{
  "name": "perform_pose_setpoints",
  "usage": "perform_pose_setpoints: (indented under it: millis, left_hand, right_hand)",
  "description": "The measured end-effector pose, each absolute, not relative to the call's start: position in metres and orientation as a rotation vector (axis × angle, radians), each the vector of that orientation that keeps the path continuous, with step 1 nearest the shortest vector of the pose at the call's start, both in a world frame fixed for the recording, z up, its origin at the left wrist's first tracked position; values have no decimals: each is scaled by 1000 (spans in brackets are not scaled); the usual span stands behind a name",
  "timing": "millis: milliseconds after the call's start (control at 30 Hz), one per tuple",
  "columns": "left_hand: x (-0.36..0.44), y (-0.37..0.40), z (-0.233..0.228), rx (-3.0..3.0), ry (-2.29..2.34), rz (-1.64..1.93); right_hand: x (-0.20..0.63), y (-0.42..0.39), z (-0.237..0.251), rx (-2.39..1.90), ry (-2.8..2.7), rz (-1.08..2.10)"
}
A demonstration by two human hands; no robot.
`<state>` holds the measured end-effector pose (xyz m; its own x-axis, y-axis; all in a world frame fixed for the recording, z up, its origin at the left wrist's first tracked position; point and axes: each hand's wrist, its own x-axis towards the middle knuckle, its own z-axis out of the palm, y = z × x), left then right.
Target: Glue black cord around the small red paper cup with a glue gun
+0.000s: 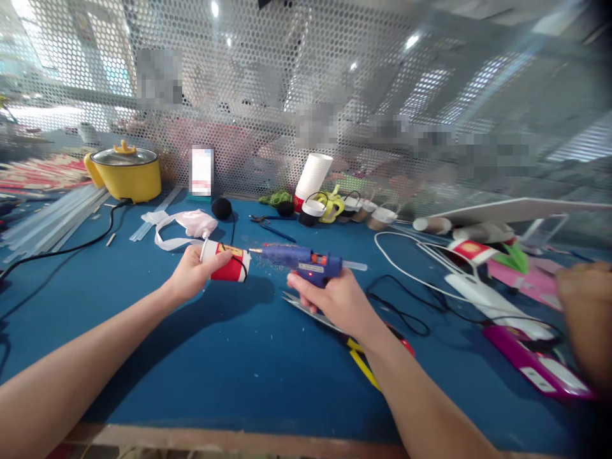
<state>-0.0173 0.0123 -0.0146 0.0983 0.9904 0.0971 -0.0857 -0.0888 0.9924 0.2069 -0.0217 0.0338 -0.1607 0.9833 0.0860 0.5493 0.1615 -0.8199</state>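
The left hand [191, 274] grasps a red and white paper cup [227, 261], lying on its side above the blue table [229, 363], with the fingers wrapped around its white end. A yellow label and a thin black cord show on the cup's red band; the writing on the label is too small to read. The right hand [335, 299] is clenched around the grip of a blue glue gun [301, 260], just to the right of the cup, with the metal nozzle touching or almost touching the cup's rim. A clear glue stick juts from the back of the gun. An orange patch and a small red light show on the gun's body; a pale label there cannot be read.

Beneath the gun lie scissors [354, 344] with yellow and red handles. Behind the cup sits a white plastic bag [189, 224], and further left a yellow pot [125, 172] with a glass lid, its black cord trailing across the table. Clear glue sticks [52, 217] lie in a heap left of the pot. Right of the cup, well back, stands a stack of white cups [313, 178]. Far right of the gun, another person's hand [583, 299] reaches in above a pink tray [530, 363].
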Motion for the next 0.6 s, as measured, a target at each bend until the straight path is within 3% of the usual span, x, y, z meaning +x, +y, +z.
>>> perform_pose_setpoints:
  millis: [600]
  left_hand:
    - [-16,9,-13,1375,1063,1236]
  right_hand:
    - [204,-26,37,-1525,-1869,795]
